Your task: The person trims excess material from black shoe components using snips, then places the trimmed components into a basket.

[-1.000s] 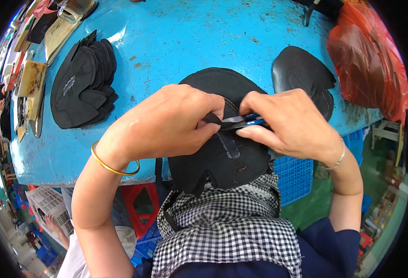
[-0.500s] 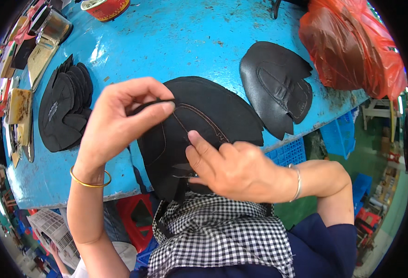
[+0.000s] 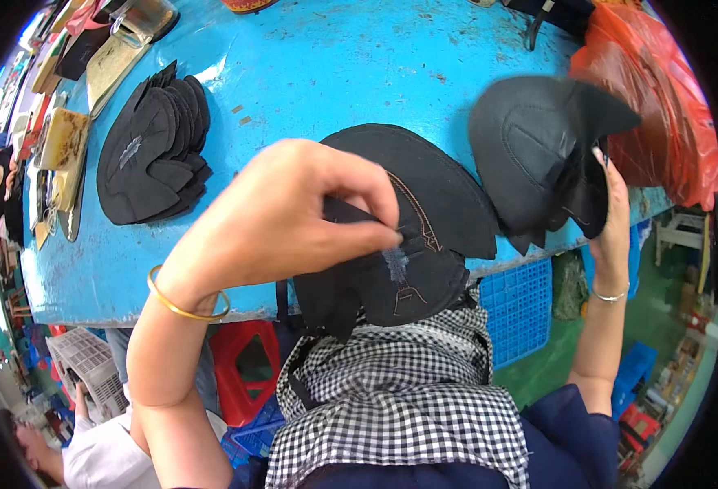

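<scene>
My left hand (image 3: 281, 216) pinches a black stitched cut piece (image 3: 436, 281), seemingly leather or fabric. It lies partly on my lap, with brown decorative stitching and a greyish patch. Under it, at the table's front edge, lie more black rounded pieces (image 3: 449, 175). At the right, my right hand (image 3: 614, 220) grips the edge of another black stitched leather piece (image 3: 522, 130), its near side lifted and bent. Something small and shiny shows by those fingertips; I cannot make out what it is.
A stack of black pieces (image 3: 151, 155) sits left on the blue table (image 3: 294, 90). Red plastic bags (image 3: 644, 98) stand at the far right. A glass jar (image 3: 143, 18) and a yellowish block (image 3: 64, 138) are at left. A blue crate (image 3: 518, 314) and red stool (image 3: 245, 367) stand below; another person (image 3: 90, 448) sits lower left.
My right hand has gone from the middle piece to the right one and lifted its edge. My left hand still pinches the middle piece, now folded over with its patch showing.
</scene>
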